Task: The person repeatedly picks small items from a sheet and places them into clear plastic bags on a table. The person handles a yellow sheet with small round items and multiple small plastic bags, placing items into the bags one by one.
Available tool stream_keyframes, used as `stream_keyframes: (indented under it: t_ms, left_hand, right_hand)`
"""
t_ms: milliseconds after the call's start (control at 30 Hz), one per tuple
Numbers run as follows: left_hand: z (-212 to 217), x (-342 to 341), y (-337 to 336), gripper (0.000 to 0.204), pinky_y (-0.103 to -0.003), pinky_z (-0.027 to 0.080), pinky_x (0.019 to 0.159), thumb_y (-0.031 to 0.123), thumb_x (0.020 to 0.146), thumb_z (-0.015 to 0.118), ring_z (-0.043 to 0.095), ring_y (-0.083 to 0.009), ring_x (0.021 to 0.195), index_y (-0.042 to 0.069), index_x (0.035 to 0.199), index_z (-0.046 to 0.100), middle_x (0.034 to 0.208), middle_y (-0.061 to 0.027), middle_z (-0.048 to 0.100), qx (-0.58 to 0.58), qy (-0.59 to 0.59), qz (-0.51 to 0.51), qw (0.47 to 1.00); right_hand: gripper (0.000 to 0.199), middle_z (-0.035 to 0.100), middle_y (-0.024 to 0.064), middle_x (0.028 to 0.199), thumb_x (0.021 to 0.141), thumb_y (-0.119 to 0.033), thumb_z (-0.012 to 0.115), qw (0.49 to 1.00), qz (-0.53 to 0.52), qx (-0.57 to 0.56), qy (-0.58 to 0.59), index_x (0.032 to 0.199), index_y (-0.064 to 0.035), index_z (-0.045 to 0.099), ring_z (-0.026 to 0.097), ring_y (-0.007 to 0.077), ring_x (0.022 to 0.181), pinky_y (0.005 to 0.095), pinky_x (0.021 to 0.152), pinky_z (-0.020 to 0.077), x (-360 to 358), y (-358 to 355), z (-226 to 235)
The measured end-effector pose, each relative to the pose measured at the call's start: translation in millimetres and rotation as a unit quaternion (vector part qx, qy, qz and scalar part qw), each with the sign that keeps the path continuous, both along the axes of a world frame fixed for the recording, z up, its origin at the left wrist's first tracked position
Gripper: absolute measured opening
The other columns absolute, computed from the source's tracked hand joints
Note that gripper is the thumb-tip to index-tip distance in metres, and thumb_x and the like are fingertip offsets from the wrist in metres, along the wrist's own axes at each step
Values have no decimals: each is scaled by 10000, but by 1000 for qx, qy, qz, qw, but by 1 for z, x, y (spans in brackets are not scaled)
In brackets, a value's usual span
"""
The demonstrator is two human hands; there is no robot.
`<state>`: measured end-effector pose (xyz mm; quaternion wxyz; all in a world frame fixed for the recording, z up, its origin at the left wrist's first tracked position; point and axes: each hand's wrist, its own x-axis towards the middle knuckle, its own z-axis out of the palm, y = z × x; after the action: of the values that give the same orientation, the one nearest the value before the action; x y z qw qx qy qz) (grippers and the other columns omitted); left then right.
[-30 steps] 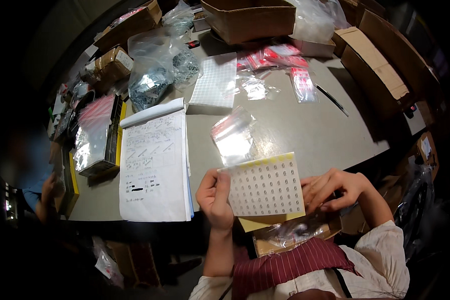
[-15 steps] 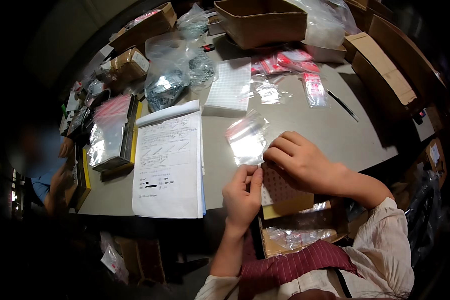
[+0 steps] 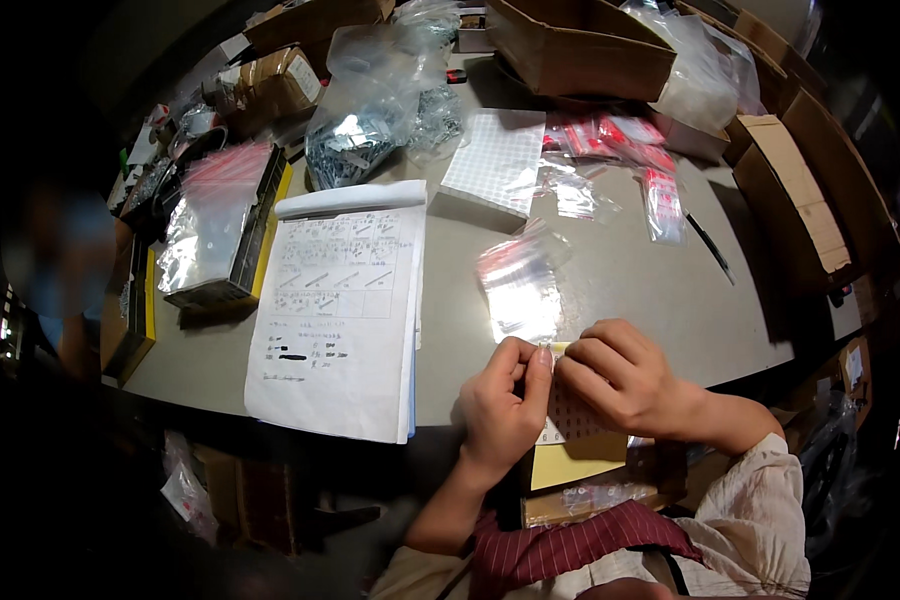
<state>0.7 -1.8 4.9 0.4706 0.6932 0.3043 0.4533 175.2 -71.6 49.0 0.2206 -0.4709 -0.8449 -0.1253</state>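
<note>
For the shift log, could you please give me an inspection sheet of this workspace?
Surface: grey table, crowded toward the back.
Job's things: label sheet on yellow backing, at the near edge; clear bag just beyond it.
Clutter: notepad, white grid sheet, red-striped bags, cardboard boxes, pen.
Grippers: left hand and right hand both pinching at the label sheet.
Cables: nothing seen.
Surroundings: dark; another person at the left edge.

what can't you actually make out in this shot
Head view:
- Label sheet: mostly hidden under the left hand and right hand.
- What the fingers pinch: too small to tell.
- Notepad writing: too small to read.
- Grey bag contents: blurred by glare.
- Boxes on the right: bent, darkened by the fisheye rim.
</note>
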Motion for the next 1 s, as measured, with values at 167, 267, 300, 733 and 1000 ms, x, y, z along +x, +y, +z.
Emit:
stream_keyframes:
  t_ms: [167,267,300,733,1000]
  left_hand:
    - [1,1,3,158,-317,435,505,119,1001,652,577,-147,504,23,886,603,618,-92,624,-7,5,6,1000]
    - [2,2,3,152,-332,457,513,122,993,660,624,-194,521,28,886,607,629,-99,637,28,20,1,999]
    - [1,2,3,151,-336,462,514,123,989,663,636,-211,528,29,885,608,633,-100,640,37,28,-1,999]
    - [-3,2,2,132,-349,492,525,104,965,688,664,-256,558,33,882,613,661,-107,650,66,28,10,997]
    - [-3,-1,1,139,-336,511,546,116,975,684,684,-237,584,28,892,616,681,-112,665,47,11,10,999]
  right_hand:
    - [181,637,94,899,868,-121,720,953,-18,-177,246,997,-12,653,626,231,831,349,716,506,41,52,24]
    - [193,617,82,786,903,-139,663,895,-114,-337,268,971,37,625,587,125,764,296,699,485,80,115,28]
    - [207,610,83,793,891,-159,666,915,-104,-335,199,951,34,619,580,131,743,310,694,488,95,136,26]
    - [335,686,143,828,873,-280,772,863,-250,-422,-124,960,31,682,643,218,759,366,713,512,102,159,38]
    - [280,679,158,886,803,-152,753,871,-22,-428,240,998,14,639,663,246,823,398,753,526,81,152,16]
